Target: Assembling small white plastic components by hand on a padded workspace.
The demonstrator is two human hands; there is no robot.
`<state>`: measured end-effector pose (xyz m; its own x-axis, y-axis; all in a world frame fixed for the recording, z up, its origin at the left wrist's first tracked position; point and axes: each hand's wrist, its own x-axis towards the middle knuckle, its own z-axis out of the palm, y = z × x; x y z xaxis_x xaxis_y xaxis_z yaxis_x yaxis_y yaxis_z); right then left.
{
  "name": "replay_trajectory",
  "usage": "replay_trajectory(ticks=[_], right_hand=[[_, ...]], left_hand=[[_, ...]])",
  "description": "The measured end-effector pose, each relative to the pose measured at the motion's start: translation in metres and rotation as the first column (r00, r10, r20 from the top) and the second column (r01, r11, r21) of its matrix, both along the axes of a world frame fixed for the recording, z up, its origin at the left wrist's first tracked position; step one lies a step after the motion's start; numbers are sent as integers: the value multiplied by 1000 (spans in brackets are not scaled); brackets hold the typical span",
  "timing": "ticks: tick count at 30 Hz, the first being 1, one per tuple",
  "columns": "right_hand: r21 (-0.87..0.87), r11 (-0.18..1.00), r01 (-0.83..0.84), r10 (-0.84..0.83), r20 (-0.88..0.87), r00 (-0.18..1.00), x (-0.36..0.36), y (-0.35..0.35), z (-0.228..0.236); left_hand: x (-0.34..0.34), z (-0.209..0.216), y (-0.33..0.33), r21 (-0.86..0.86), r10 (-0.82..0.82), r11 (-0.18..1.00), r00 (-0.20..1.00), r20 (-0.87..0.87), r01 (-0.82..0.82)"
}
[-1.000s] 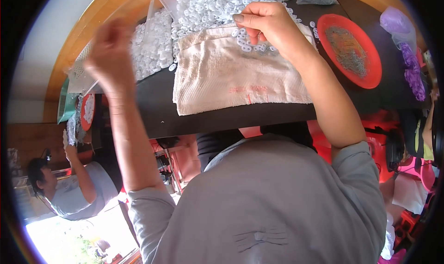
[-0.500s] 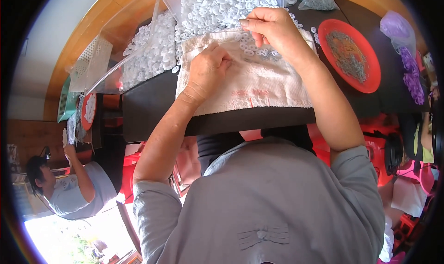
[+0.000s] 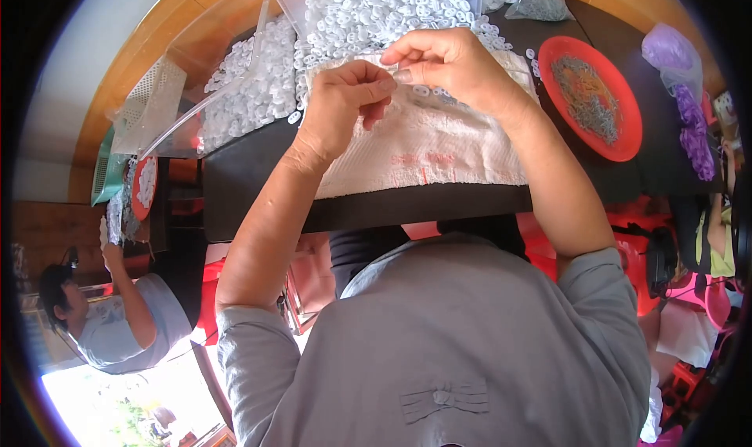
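Both hands meet above a cream towel (image 3: 423, 142) spread on the dark table. My left hand (image 3: 342, 106) is closed in a pinch, its fingertips almost touching those of my right hand (image 3: 462, 67). The right one pinches too, thumb against forefinger. Something small and pale shows between the fingertips, too small to name. Just beyond the hands lies a heap of small white oval plastic pieces with holes (image 3: 376, 12), spilling onto the towel's far edge. A few loose ones sit on the cloth beneath my right hand.
A clear plastic bin holds more white pieces (image 3: 243, 95) at the left. On the right, a red plate (image 3: 633, 138) carries thin metal pieces (image 3: 587, 106) and some orange ones. A purple bag (image 3: 693, 126) lies beyond it. Another person (image 3: 133, 314) works at far left.
My right hand has come down and left toward my left hand. My left hand has lifted off the towel and turned, so the fingertips of both now meet.
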<state>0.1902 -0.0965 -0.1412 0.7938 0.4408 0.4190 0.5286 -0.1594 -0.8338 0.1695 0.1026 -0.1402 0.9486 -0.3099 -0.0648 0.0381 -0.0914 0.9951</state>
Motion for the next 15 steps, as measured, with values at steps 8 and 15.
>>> replay_trajectory(ticks=[8, 15], right_hand=[[156, 987, -26, 36, -57, 998, -3, -6, 11], [103, 976, 191, -186, -58, 981, 7, -13, 3]], left_hand=[[16, 12, -8, -502, -257, 858, 937, -238, 107], [27, 4, -23, -22, 0, 1000, 1000, -14, -1]])
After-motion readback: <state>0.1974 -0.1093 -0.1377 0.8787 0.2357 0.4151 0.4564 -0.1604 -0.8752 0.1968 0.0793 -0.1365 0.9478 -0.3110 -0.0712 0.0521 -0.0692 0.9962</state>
